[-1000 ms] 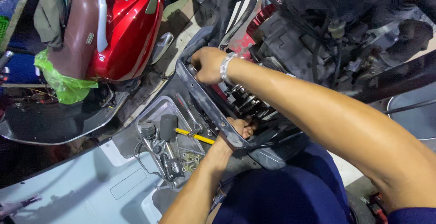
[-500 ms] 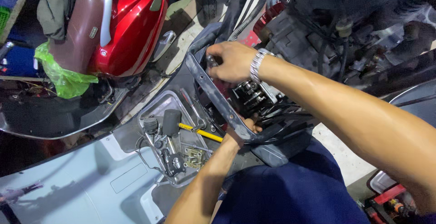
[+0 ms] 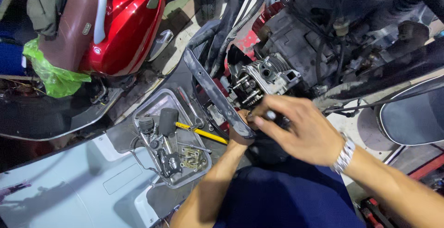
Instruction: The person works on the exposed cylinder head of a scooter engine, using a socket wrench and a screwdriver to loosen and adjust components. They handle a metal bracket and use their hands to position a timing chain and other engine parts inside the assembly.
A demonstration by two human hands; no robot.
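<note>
Engine cylinder head [image 3: 264, 76] with exposed studs sits centre, just far of both hands. Right hand [image 3: 300, 128] near it, fingers half curled, fingertips [image 3: 258, 115] pinching a small part too blurred to identify. Left hand [image 3: 241, 125] mostly hidden behind the grey frame bar [image 3: 213, 91], appears to touch its near end; grip state: cannot tell. Left of the bar: metal tray [image 3: 155, 103] with a yellow-handled tool [image 3: 203, 133], sockets and bolts. Red scooter [image 3: 122, 27] far left.
</note>
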